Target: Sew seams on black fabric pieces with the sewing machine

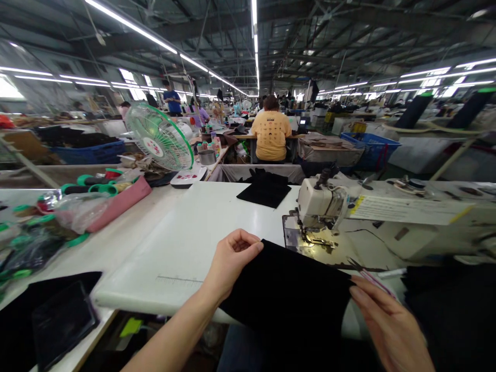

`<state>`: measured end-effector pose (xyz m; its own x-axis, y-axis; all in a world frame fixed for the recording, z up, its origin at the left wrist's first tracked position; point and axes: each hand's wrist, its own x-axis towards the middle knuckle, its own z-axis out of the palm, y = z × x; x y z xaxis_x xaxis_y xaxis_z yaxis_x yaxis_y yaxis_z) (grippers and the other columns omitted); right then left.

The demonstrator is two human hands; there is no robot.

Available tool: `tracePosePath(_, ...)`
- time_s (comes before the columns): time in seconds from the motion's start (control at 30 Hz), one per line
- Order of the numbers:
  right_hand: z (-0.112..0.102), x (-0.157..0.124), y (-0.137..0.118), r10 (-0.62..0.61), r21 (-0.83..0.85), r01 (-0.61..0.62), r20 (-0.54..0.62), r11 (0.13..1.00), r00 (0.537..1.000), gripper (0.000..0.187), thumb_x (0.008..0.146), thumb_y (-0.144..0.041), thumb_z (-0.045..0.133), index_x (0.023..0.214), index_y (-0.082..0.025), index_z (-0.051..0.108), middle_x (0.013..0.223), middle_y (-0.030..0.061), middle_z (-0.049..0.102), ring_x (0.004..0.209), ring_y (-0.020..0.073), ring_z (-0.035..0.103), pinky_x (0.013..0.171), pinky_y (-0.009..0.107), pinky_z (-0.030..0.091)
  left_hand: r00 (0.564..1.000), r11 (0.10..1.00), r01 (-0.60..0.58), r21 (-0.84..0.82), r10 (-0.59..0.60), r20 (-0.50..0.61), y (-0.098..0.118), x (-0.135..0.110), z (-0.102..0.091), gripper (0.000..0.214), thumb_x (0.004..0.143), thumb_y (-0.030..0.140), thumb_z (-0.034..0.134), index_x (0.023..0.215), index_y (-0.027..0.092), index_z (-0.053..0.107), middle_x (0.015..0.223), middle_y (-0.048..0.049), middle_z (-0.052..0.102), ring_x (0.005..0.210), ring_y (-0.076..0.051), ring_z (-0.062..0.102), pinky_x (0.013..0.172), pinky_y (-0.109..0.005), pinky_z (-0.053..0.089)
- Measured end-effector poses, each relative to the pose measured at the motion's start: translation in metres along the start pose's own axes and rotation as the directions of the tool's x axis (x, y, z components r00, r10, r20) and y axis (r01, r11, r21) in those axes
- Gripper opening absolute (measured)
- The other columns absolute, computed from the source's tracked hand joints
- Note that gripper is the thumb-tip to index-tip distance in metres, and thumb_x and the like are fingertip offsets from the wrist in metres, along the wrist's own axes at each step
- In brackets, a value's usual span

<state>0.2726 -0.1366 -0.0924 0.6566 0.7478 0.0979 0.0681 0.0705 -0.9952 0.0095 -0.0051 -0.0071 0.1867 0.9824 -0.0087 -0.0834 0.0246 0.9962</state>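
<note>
A piece of black fabric (290, 284) hangs stretched between my two hands over the table's front edge. My left hand (236, 258) pinches its upper left corner between thumb and fingers. At the upper right corner, my right hand (387, 310) grips the same fabric. Just beyond the cloth stands a sewing machine (321, 201), its needle area lit, and the fabric lies in front of its metal plate. Thread snips (366, 274) with pinkish handles rest close to my right fingers. Farther back on the table lies another black fabric piece (265, 188).
Green-ended thread spools (93, 186) and a pink box (120, 206) sit at the left. A fan (158, 137) stands behind them. More black cloth (453, 310) is piled at the right. A person in a yellow shirt (271, 134) sits ahead, near a blue basket (370, 147).
</note>
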Motion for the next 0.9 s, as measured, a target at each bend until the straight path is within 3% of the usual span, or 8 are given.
tracePosePath(0.17, 0.012, 0.002, -0.019, 0.06, 0.058, -0.063, 0.059, 0.996, 0.996, 0.028, 0.065, -0.046, 0.087, 0.08, -0.023, 0.08, 0.098, 0.0083, 0.078, 0.093, 0.0272, 0.071, 0.087, 0.04, 0.056, 0.998, 1.0, -0.017, -0.023, 0.016, -0.06, -0.005, 0.009, -0.008, 0.031, 0.059, 0.028, 0.09, 0.065, 0.017, 0.061, 0.075, 0.0003, 0.071, 0.075, -0.012, 0.06, 0.073, -0.022, 0.046)
tracePosePath(0.3, 0.021, 0.004, -0.029, 0.079, 0.135, -0.081, 0.018, 0.987, 0.997, 0.028, 0.065, -0.046, 0.086, 0.075, -0.021, 0.078, 0.09, 0.0068, 0.077, 0.086, 0.0241, 0.07, 0.082, 0.037, 0.056, 0.996, 0.998, 0.041, -0.047, -0.045, -0.074, -0.005, 0.014, -0.01, 0.037, 0.052, 0.028, 0.093, 0.062, 0.018, 0.059, 0.07, 0.0018, 0.069, 0.073, -0.012, 0.059, 0.07, -0.02, 0.046)
tracePosePath(0.63, 0.028, 0.006, -0.032, 0.098, 0.176, -0.098, 0.012, 0.979, 0.995, 0.032, 0.063, -0.048, 0.087, 0.073, -0.02, 0.074, 0.074, 0.0032, 0.071, 0.072, 0.0188, 0.064, 0.07, 0.032, 0.053, 0.989, 0.995, 0.095, -0.035, -0.098, -0.113, -0.002, 0.009, -0.006, 0.039, 0.046, 0.024, 0.093, 0.06, 0.019, 0.057, 0.071, 0.0026, 0.068, 0.075, -0.013, 0.06, 0.068, -0.019, 0.048)
tracePosePath(0.8, 0.026, 0.007, -0.031, 0.071, 0.187, -0.082, 0.065, 0.979, 0.995, 0.031, 0.067, -0.045, 0.084, 0.076, -0.021, 0.066, 0.074, 0.0001, 0.066, 0.072, 0.0165, 0.06, 0.068, 0.029, 0.051, 0.995, 0.996, 0.053, 0.076, -0.046, -0.087, 0.007, 0.014, -0.009, 0.042, 0.048, 0.029, 0.092, 0.059, 0.019, 0.053, 0.069, 0.0014, 0.068, 0.072, -0.014, 0.06, 0.068, -0.022, 0.047)
tracePosePath(0.9, 0.023, -0.007, -0.034, 0.01, 0.152, -0.046, 0.23, 0.987, 0.973, 0.025, 0.073, -0.036, 0.078, 0.085, -0.022, 0.062, 0.081, -0.0009, 0.065, 0.075, 0.0162, 0.061, 0.072, 0.028, 0.051, 0.998, 0.962, -0.06, 0.265, 0.058, 0.015, 0.023, 0.034, -0.007, 0.041, 0.055, 0.035, 0.089, 0.061, 0.02, 0.052, 0.073, -0.0017, 0.071, 0.074, -0.018, 0.062, 0.07, -0.027, 0.047)
